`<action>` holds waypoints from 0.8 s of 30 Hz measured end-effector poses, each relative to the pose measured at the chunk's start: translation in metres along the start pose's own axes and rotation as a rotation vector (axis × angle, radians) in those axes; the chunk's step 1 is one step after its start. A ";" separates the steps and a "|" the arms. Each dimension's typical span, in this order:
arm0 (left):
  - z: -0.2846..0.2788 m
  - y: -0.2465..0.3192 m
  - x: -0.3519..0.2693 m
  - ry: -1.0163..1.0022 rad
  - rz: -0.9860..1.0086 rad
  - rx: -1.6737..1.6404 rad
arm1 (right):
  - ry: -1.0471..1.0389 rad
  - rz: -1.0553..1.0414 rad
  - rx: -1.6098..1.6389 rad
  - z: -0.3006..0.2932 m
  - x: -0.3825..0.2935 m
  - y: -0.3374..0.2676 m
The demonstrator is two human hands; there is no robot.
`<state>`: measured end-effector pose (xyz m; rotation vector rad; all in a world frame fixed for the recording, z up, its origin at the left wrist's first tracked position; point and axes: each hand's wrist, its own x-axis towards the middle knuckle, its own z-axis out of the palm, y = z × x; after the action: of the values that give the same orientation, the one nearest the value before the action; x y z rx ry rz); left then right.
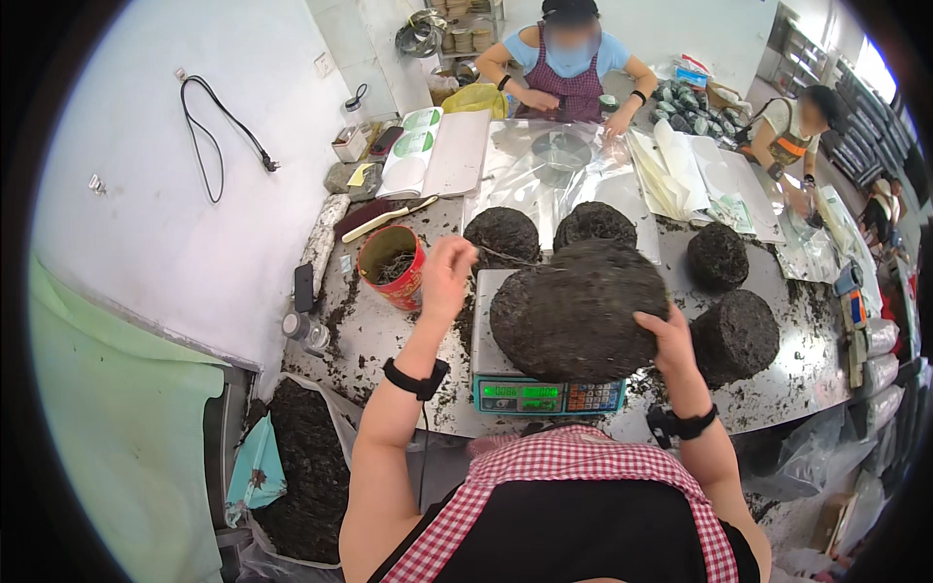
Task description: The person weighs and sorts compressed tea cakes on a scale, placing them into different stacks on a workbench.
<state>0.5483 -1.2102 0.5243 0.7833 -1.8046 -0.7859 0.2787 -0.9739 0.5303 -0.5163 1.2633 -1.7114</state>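
Note:
A large dark round cake of dried seaweed (590,313), blurred by motion, is over the metal pan of a digital scale (550,397). My right hand (670,339) grips its right edge with the thumb on top. Up and left of it, my left hand (450,277) is raised with bent fingers, pinching a thin strand that runs right towards the cake. Whether another cake lies under the large one, I cannot tell. Two dark cakes (503,237) (594,222) sit behind the scale. Two more dark cakes (718,256) (735,337) stand at the right.
A red tin (393,266) with thin wire-like pieces stands left, near a brush (390,218), a phone (304,288) and a jar (306,331). Plastic sheets (510,160) and papers lie at the back. One co-worker sits across, another at right. A sack (310,466) of dark material stands at lower left.

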 end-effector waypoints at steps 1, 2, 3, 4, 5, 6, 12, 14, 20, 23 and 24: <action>-0.017 -0.028 0.011 0.104 0.176 0.205 | 0.017 -0.021 0.019 -0.011 -0.001 0.000; -0.033 -0.050 0.021 0.156 0.102 0.146 | 0.106 -0.026 0.004 -0.021 -0.008 -0.008; -0.051 -0.071 0.030 0.214 0.030 0.093 | 0.186 -0.029 -0.010 -0.034 -0.015 -0.017; -0.072 -0.099 0.035 0.244 0.003 0.237 | 0.224 -0.051 -0.006 -0.059 -0.020 -0.018; -0.091 -0.130 0.039 0.270 -0.024 0.386 | 0.290 -0.086 0.004 -0.076 -0.029 -0.023; -0.109 -0.158 0.041 0.247 -0.018 0.538 | 0.328 -0.127 0.029 -0.095 -0.038 -0.027; -0.143 -0.261 0.036 -0.243 -0.097 1.015 | 0.401 -0.090 0.045 -0.104 -0.043 -0.027; -0.092 -0.214 0.042 -0.203 0.023 0.789 | 0.500 -0.108 0.000 -0.084 -0.031 -0.021; 0.043 0.014 0.050 -0.437 0.055 -0.359 | 0.175 0.034 0.091 0.004 0.014 -0.011; 0.056 0.033 0.044 -0.453 0.102 -0.151 | 0.091 0.036 0.065 0.033 0.019 -0.004; 0.056 0.031 0.040 -0.386 0.114 -0.131 | 0.051 0.017 0.057 0.038 0.020 0.000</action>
<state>0.4784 -1.2151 0.5521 0.4592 -2.0908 -1.0198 0.2980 -1.0112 0.5417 -0.4296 1.2479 -1.7508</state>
